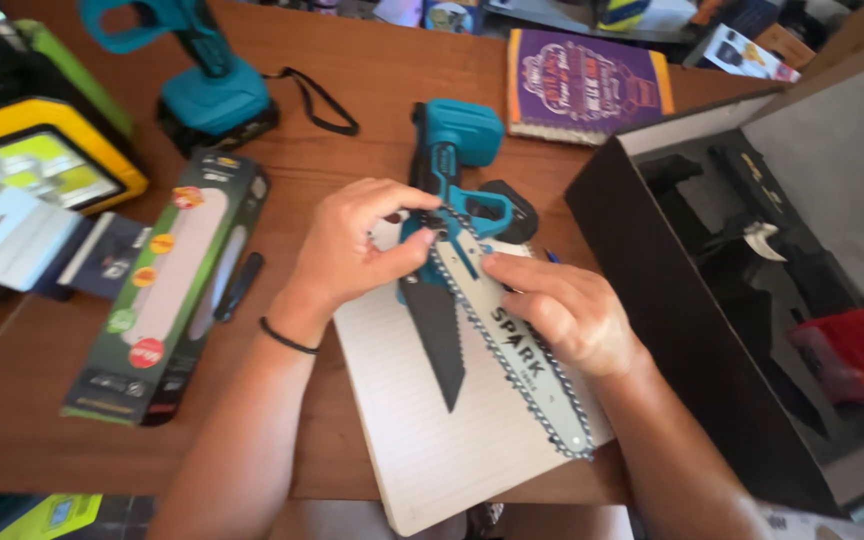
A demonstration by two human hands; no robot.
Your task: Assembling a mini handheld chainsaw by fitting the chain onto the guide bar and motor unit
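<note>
A small teal and black chainsaw (452,160) lies on a lined white notepad (432,430) in the middle of the wooden table. Its silver guide bar (527,365) points toward me with the chain (552,425) looped around it. A black pointed cover piece (437,340) lies beside the bar. My left hand (352,240) pinches the chain near the saw body, at the bar's base. My right hand (562,305) rests on the bar and presses it down, fingertips by the chain.
A long green and black carton (167,290) lies left, with a black pen (240,285) beside it. Another teal power tool (207,80) stands at the back left. An open black case (732,280) sits right. A purple booklet (587,85) lies behind.
</note>
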